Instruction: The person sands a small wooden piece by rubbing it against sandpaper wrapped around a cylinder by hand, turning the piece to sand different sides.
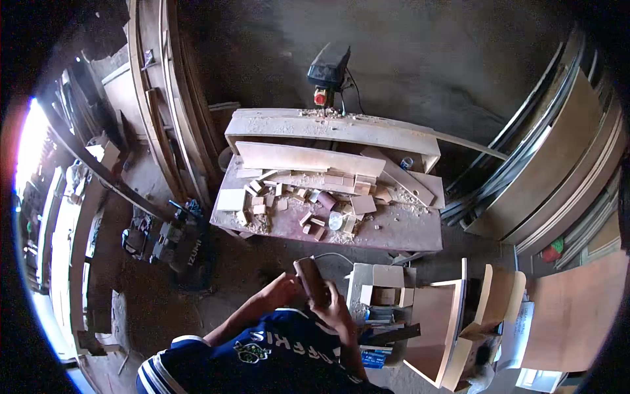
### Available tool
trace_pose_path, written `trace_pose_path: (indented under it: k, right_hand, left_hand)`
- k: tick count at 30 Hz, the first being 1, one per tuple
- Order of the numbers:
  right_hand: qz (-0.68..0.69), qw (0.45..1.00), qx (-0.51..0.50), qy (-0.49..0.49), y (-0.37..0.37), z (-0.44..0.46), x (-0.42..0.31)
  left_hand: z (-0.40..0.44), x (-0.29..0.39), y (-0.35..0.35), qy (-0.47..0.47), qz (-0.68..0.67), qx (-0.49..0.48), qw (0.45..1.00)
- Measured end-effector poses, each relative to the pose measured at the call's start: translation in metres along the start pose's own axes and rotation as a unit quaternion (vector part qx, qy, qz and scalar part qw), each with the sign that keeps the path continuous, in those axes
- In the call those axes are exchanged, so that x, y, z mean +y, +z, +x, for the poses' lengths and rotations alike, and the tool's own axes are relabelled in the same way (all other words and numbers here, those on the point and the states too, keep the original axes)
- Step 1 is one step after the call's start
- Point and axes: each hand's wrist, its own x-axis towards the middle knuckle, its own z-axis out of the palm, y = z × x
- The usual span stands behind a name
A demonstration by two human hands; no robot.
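Note:
Close to my chest, a brown, block-like wooden piece (312,281) is held up at a tilt between my hands. My right hand (335,307) is wrapped round its lower right side. At its left side is my left hand (286,287), its fingers bent against or right beside the piece; whether they grip it is too small to tell. Beyond the hands stands a low table (413,230) with small wood blocks (259,209), a brown cylinder (326,200), a clear round container (335,220) and shavings.
A drill press (328,69) stands behind a long wooden bench piece (282,126). Tall boards (154,105) lean at the left, near a dark machine (177,246). Close on my right are a box of tools (384,295) and wooden frames (433,325); large panels (538,171) lean farther right.

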Motion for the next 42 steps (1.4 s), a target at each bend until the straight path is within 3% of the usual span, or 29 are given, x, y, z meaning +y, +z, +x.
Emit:
trace_pose_path:
  k: [1,2,3,5,6,7,9,12,14,15,17,18,20,24,25,27,29,32,34,35,38,39,42]
  right_hand:
    - [0.051,0.998,-0.011,0.019,-0.003,0.005,-0.028]
    - [-0.012,0.998,0.014,-0.053,0.003,0.005,-0.019]
    - [-0.011,0.999,0.012,-0.05,0.004,0.009,-0.024]
    - [0.049,0.992,-0.108,0.036,-0.004,0.016,-0.037]
    - [0.134,0.987,-0.078,0.04,0.004,0.015,-0.035]
    - [0.13,0.987,-0.086,0.041,0.004,0.018,-0.037]
    - [-0.105,0.992,-0.06,-0.017,0.004,0.028,-0.04]
    - [-0.023,0.995,-0.095,-0.034,0.024,0.029,-0.046]
    - [0.026,0.995,-0.1,0.008,0.039,0.033,-0.05]
    - [-0.039,0.997,-0.072,-0.005,0.048,0.028,-0.03]
    - [-0.036,0.997,-0.053,-0.046,0.057,0.028,-0.014]
    - [-0.021,0.996,-0.088,0.006,0.057,0.032,-0.029]
    - [-0.016,0.995,-0.097,-0.028,0.066,0.034,-0.032]
    - [-0.008,0.996,-0.083,0.023,0.091,0.038,-0.022]
    - [-0.01,0.996,-0.083,0.02,0.093,0.046,-0.041]
    - [-0.021,0.993,-0.112,-0.008,0.103,0.056,-0.071]
    - [-0.008,0.993,-0.12,-0.014,0.124,0.057,-0.053]
    - [-0.009,0.994,-0.101,0.034,0.15,0.07,-0.047]
    - [-0.012,0.993,-0.119,-0.011,0.166,0.083,-0.075]
    - [-0.012,0.99,-0.132,-0.049,0.176,0.086,-0.086]
    - [0.049,0.99,-0.125,-0.048,0.209,0.094,-0.103]
    - [0.042,0.994,-0.084,-0.058,0.227,0.101,-0.1]
    - [0.061,0.989,-0.131,-0.012,0.244,0.102,-0.108]
  left_hand:
    - [-0.01,0.021,0.041,0.017,-0.011,0.003,1.0]
    - [-0.011,0.042,0.087,-0.042,-0.065,0.138,0.987]
    - [-0.006,0.024,0.056,0.027,-0.009,0.129,0.991]
    - [0.004,0.013,0.022,-0.034,-0.121,0.079,0.989]
    - [0.0,0.009,0.019,-0.014,-0.104,0.097,0.99]
    - [-0.006,0.009,0.004,-0.073,-0.366,-0.027,0.928]
    - [-0.016,0.012,-0.012,-0.001,-0.087,0.079,0.993]
    - [-0.019,0.028,-0.015,0.032,-0.047,0.108,0.993]
    - [-0.024,0.032,-0.023,0.026,-0.065,0.11,0.991]
    - [-0.026,0.032,-0.027,0.02,-0.086,0.113,0.99]
    - [-0.024,0.025,-0.043,0.069,-0.102,0.083,0.989]
    - [-0.027,0.025,-0.049,0.077,-0.102,0.074,0.989]
    - [-0.038,0.029,-0.052,0.05,-0.092,0.086,0.991]
    - [-0.049,0.04,-0.069,0.007,-0.074,0.139,0.988]
    - [-0.051,0.041,-0.084,0.037,-0.1,0.091,0.99]
    - [-0.057,0.05,-0.097,0.05,-0.097,0.093,0.99]
    - [-0.068,0.065,-0.095,0.031,-0.098,0.099,0.99]
    - [-0.073,0.065,-0.142,0.1,-0.079,0.041,0.991]
    - [-0.079,0.073,-0.167,0.127,-0.289,-0.208,0.926]
    - [-0.099,0.096,-0.132,0.105,-0.111,0.057,0.987]
    - [-0.112,0.11,-0.16,0.098,-0.103,0.079,0.987]
    - [-0.126,0.129,-0.139,0.118,-0.069,0.136,0.981]
    - [-0.131,0.134,-0.171,0.169,-0.141,0.055,0.974]
